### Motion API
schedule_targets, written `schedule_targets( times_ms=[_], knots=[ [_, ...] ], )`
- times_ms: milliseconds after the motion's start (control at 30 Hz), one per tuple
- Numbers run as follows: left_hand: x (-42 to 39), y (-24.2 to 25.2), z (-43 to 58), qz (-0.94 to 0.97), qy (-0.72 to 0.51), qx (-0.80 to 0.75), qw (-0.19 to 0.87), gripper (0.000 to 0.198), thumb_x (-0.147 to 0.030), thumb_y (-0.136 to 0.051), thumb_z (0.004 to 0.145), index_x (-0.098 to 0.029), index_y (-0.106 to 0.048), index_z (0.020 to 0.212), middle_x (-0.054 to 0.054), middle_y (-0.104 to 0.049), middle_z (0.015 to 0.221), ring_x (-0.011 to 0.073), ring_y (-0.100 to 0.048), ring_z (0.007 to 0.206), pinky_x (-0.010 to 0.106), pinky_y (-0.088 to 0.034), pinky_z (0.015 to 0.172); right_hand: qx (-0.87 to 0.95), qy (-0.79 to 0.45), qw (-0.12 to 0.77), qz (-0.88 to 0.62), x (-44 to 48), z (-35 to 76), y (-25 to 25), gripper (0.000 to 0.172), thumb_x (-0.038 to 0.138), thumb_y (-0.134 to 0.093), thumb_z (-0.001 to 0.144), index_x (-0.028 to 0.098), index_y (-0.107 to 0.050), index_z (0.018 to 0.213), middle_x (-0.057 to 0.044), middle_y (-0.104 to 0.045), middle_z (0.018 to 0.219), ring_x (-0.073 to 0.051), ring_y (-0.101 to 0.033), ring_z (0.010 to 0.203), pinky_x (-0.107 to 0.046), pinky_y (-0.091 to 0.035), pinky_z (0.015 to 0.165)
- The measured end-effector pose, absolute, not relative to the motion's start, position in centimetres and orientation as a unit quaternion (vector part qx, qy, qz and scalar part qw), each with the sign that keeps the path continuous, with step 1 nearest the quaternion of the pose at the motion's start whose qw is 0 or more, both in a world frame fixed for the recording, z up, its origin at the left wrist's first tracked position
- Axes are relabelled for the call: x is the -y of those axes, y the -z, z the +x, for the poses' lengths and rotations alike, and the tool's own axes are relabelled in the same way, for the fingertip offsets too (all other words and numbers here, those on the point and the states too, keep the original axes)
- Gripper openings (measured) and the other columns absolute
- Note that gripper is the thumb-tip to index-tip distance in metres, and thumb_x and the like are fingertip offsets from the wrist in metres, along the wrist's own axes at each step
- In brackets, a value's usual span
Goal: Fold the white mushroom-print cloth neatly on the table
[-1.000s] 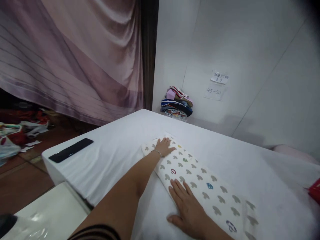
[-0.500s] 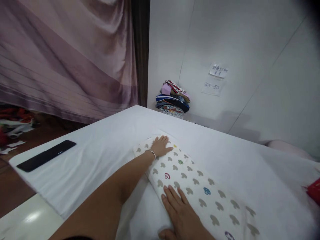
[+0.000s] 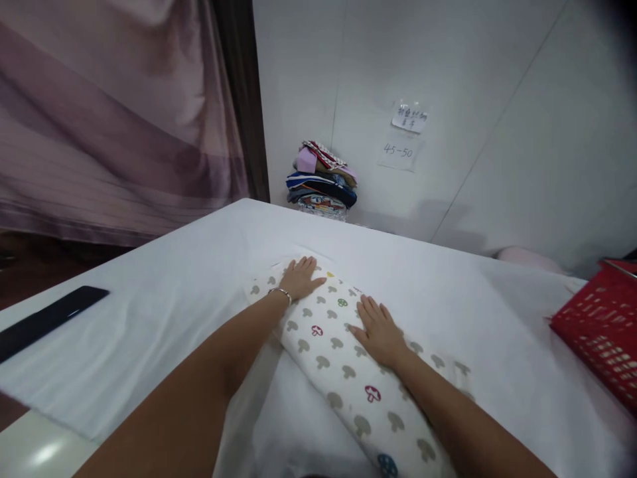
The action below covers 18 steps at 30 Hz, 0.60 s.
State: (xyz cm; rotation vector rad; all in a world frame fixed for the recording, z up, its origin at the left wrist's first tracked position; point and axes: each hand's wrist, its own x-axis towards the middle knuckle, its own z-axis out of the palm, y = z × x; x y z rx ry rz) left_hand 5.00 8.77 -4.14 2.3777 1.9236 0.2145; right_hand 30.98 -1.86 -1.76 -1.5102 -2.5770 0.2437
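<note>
A white cloth printed with grey and coloured mushrooms [image 3: 343, 352] lies folded in a long strip across the table. On its far left end rests my left hand [image 3: 299, 279], palm down with fingers spread and a bracelet at the wrist. Farther right, along the strip's far edge, my right hand [image 3: 381, 328] also lies flat on the fabric, fingers apart. Neither hand grips anything. My right forearm covers part of the cloth's right side.
The table has a white cover [image 3: 189, 285]. A long black flat object [image 3: 54, 318] lies at its left, and a red plastic basket [image 3: 597, 325] stands at the right. Folded clothes [image 3: 322, 179] are stacked by the wall beyond. A pink curtain [image 3: 114, 119] hangs at left.
My right hand has moved from the near edge of the mushroom cloth to its far edge. My left hand stays on the far end. The view has shifted right, bringing more of the red basket into sight.
</note>
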Motion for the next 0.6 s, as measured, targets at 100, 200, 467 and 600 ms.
schedule_targets(
  times_ms=[100,200,467,600],
  knots=[
    [-8.7,3.5,5.1,0.775,-0.063,-0.628,0.043,0.073,-0.062,-0.026,0.083,-0.017,-0.025,0.141,0.008,-0.020,0.149,0.0258,-0.013,0.137,0.047,-0.009,0.109,0.858,-0.071,0.063,-0.505,1.7,31.3,3.8,0.069,0.057,-0.019,0.090,0.010,-0.026,0.140,-0.011,-0.015,0.149,-0.025,-0.011,0.137,-0.046,-0.012,0.110],
    [-8.3,2.8,6.1,0.770,-0.067,-0.634,0.038,0.070,-0.060,-0.028,0.084,-0.016,-0.028,0.139,0.010,-0.021,0.148,0.0268,-0.014,0.137,0.049,-0.010,0.108,0.860,-0.068,0.069,-0.501,2.0,31.3,4.2,0.070,0.057,-0.017,0.090,0.010,-0.027,0.140,-0.011,-0.015,0.149,-0.024,-0.011,0.137,-0.045,-0.012,0.110],
    [-6.7,3.7,10.8,0.863,-0.067,-0.499,0.031,0.064,-0.059,-0.024,0.087,-0.023,-0.028,0.140,0.004,-0.022,0.148,0.0219,-0.014,0.137,0.043,-0.006,0.110,0.858,-0.082,0.085,-0.500,1.7,31.4,3.9,0.067,0.056,-0.022,0.090,0.012,-0.028,0.140,-0.010,-0.016,0.149,-0.023,-0.010,0.137,-0.044,-0.011,0.110],
    [-6.8,3.9,10.7,0.862,-0.067,-0.501,0.035,0.066,-0.060,-0.023,0.087,-0.022,-0.026,0.141,0.005,-0.023,0.148,0.0229,-0.014,0.137,0.044,-0.006,0.110,0.850,-0.121,0.102,-0.503,1.3,32.6,2.7,0.059,0.049,-0.026,0.091,0.013,-0.031,0.138,-0.010,-0.025,0.147,-0.022,-0.019,0.135,-0.040,-0.019,0.108]
  ],
)
